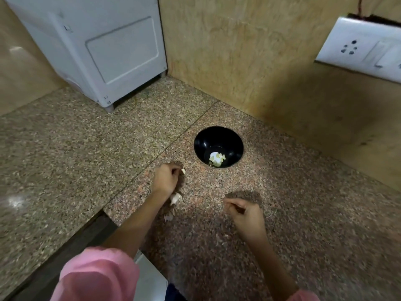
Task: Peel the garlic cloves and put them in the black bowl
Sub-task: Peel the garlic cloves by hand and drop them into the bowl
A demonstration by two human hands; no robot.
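One clove (183,171) is being pinched at the fingertips of the left hand (167,177), just beside the black bowl (201,140). Risk: the pinch is looking slight, so the clove could be dropping onto the counter (303,192) short of the rim. The right hand (245,213) is hovering curled; whether it is grasping anything cannot be told. Counted: one bowl, one held clove, one garlic cluster (175,198) lying by the left wrist. The peeled pieces (217,158) in the bowl are blurring together, so their number is uncertain.

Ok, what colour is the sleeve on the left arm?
The sleeve is pink; head view shows it best.
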